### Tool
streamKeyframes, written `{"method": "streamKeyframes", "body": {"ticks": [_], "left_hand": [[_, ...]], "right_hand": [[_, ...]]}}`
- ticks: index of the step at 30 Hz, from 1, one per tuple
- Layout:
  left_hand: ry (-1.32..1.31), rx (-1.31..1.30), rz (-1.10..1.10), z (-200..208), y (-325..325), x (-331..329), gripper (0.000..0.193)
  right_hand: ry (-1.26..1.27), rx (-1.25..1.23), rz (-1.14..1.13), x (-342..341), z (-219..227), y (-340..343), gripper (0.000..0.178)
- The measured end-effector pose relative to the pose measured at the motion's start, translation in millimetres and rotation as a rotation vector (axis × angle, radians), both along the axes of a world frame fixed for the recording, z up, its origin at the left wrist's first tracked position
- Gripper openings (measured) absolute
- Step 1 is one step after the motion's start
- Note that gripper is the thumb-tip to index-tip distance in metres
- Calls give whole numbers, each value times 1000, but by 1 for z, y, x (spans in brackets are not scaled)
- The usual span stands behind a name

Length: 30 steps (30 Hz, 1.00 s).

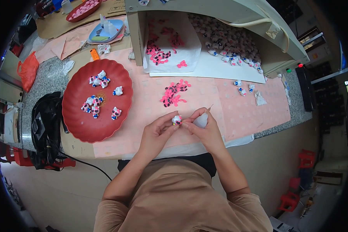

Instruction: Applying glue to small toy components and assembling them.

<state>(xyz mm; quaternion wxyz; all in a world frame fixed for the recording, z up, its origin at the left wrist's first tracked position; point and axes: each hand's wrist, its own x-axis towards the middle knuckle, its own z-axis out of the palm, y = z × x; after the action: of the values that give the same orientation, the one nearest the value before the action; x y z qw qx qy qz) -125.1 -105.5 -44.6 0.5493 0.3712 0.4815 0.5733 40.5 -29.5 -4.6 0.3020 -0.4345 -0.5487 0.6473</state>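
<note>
Near the table's front edge, my left hand (155,133) is closed, with thumb and fingertips pinching a small white cat figurine (176,119) that has pink on its face. Against the figurine's right side press the thumb and forefinger of my right hand (210,135); a bit of pink shows at their tips, too small to make out. Tucked in that same hand is a small whitish squeeze bottle (201,120), its thin tip pointing up and right. Just beyond my hands lies a loose pile of pink glasses-shaped pieces (174,92) with dark lenses.
A red scalloped tray (75,120) at left bears several figurines with pink glasses. Under the beige machine housing (135,34) are a white sheet (191,50) of pink pieces and many white figurines (228,38). A few figurines (242,91) stand right; a blue tray (116,33) sits far left.
</note>
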Motion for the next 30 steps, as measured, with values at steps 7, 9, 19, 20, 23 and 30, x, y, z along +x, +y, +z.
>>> {"method": "streamKeyframes", "body": {"ticks": [7,9,19,20,23,30], "left_hand": [[68,40,31,-4,0,3,40],[119,42,52,-1,0,4,38],[-188,-20,14,8,-2,-1,30],[-177,2,19,8,-2,-1,30],[-172,30,12,6,0,-3,29],[-156,10,16,0,-4,-9,28]], "right_hand": [[-85,66,6,-2,1,1,26],[-95,101,-3,-3,-1,0,26],[-2,108,105,-5,0,-4,25],[-18,109,120,-5,-1,-3,26],[33,34,150,-2,-11,3,21],[50,37,129,-9,-14,-1,21]]}}
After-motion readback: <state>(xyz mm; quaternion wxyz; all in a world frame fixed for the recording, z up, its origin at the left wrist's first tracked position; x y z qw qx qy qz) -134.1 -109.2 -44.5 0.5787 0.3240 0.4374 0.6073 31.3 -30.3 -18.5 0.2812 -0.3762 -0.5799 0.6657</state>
